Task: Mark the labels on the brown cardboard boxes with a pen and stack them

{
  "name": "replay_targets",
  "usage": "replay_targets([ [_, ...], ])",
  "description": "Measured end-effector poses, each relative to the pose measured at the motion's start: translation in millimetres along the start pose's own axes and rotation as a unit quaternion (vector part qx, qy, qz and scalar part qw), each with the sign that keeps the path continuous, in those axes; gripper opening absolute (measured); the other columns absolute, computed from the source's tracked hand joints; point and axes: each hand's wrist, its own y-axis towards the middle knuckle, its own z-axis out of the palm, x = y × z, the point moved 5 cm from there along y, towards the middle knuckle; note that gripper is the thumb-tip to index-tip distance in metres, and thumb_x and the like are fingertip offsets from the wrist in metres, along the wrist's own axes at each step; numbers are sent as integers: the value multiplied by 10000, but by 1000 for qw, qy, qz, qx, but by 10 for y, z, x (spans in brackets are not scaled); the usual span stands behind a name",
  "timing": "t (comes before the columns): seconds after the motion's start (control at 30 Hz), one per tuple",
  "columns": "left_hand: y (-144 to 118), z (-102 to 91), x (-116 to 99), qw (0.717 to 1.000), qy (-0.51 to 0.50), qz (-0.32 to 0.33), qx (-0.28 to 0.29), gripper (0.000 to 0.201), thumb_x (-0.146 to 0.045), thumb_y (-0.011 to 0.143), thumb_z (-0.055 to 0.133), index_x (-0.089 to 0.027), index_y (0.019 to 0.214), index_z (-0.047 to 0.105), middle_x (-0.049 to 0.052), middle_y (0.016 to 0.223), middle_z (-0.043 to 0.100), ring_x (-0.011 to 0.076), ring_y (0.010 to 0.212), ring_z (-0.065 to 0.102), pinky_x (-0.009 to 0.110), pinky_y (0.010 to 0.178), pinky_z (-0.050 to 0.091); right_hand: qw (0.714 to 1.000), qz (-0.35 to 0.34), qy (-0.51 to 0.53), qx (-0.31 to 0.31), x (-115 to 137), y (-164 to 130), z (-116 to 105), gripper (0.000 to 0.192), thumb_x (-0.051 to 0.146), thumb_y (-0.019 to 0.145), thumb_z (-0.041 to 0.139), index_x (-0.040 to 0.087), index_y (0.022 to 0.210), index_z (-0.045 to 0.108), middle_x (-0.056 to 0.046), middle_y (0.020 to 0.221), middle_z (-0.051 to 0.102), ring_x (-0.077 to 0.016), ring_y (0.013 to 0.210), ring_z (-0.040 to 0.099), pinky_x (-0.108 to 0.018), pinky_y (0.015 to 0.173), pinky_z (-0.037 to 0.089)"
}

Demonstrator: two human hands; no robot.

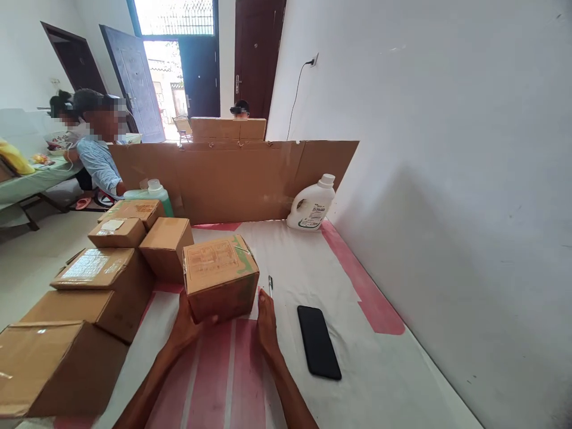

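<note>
A taped cardboard box [218, 262] with faint printing and a green mark on its top is in front of me. My left hand [187, 325] grips its lower left corner, fingers along the left side and thumb, slightly blurred, by the front bottom edge. Whether the box rests fully on the cloth cannot be made out. Close to the box's right side is my right hand [267, 322], its fingers stretched out, with a small gap showing. A pen [270, 285] lies just beyond those fingertips. To the right, a black phone [319, 342] lies flat.
Several cardboard boxes [100, 268] line the table's left side. At the back, a cardboard panel [241, 185] stands behind a white jug [311, 205] and a green-liquid bottle [161, 196]. A wall [447, 179] borders the right. Other people sit beyond the panel and at left.
</note>
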Motion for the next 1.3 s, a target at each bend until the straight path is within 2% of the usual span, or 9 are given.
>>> replay_targets([
  [0.17, 241, 28, 203, 998, -14, 21, 58, 1009, -595, 710, 810, -173, 1504, 354, 185, 1410, 551, 366, 1377, 511, 591, 1141, 412, 997, 14, -61, -42, 55, 183, -261, 838, 816, 833, 451, 158, 1324, 614, -194, 1457, 545, -345, 1434, 407, -557, 1242, 204],
  [0.37, 230, 285, 305, 999, 3, 38, 35, 1210, -607, 636, 847, -181, 1580, 222, 210, 1555, 389, 390, 1493, 349, 601, 1209, 313, 991, -33, -20, 124, 295, -79, -25, 682, 533, 878, 608, 214, 1474, 517, -120, 1488, 573, -283, 1373, 531, -449, 1144, 427],
  [0.53, -65, 251, 8, 994, 82, 48, 48, 1151, -612, 803, 734, -268, 1636, 17, 181, 1660, 235, 382, 1551, 215, 629, 1226, 257, 982, 12, 48, 183, 425, -227, -10, 681, 496, 899, 628, 244, 1515, 481, -101, 1510, 559, -296, 1369, 533, -443, 1139, 429],
  [0.67, -488, -17, -390, 973, 170, 114, 107, 924, -523, 934, 622, -334, 1639, 55, 152, 1644, 279, 380, 1533, 233, 658, 1204, 276, 974, 46, 87, 205, 544, -173, -203, 549, 545, 937, 601, 258, 1406, 604, -66, 1473, 602, -273, 1406, 490, -448, 1193, 350],
  [0.8, -751, -137, -618, 946, 238, 174, 136, 949, -427, 872, 712, -320, 1635, 157, 188, 1569, 327, 419, 1431, 353, 640, 1113, 400, 969, 112, 104, 196, 564, -154, -262, 616, 706, 891, 574, 222, 1247, 711, -80, 1256, 731, -286, 1205, 630, -442, 1040, 501],
  [0.93, -708, -117, -654, 926, 290, 213, 113, 925, -289, 816, 748, -345, 1606, 269, 159, 1428, 414, 389, 1292, 462, 617, 1050, 432, 963, 164, 92, 195, 506, -211, -219, 715, 771, 888, 507, 183, 1241, 708, -82, 1061, 768, -279, 1024, 686, -405, 875, 562],
  [1.07, -567, -77, -716, 919, 287, 244, 113, 902, -277, 810, 758, -362, 1588, 311, 138, 1403, 406, 373, 1277, 460, 620, 1071, 394, 959, 177, 131, 177, 531, -318, -273, 737, 750, 947, 409, 205, 1416, 570, -80, 1162, 718, -226, 958, 661, -326, 753, 541],
  [1.2, -431, -109, -968, 938, 201, 259, 115, 872, -418, 857, 742, -365, 1594, 280, 133, 1605, 261, 421, 1493, 245, 648, 1184, 268, 972, 133, 118, 155, 796, -428, -417, 748, 719, 959, 429, 256, 1545, 392, -27, 932, 695, -170, 704, 585, -280, 625, 486],
  [1.3, -316, -153, -1172, 952, 125, 247, 128, 894, -500, 878, 712, -383, 1610, 211, 111, 1656, 284, 394, 1525, 255, 630, 1217, 246, 978, 76, 104, 162, 1123, -465, -473, 740, 718, 957, 426, 248, 1528, 390, 13, 757, 611, -154, 596, 521, -273, 561, 448],
])
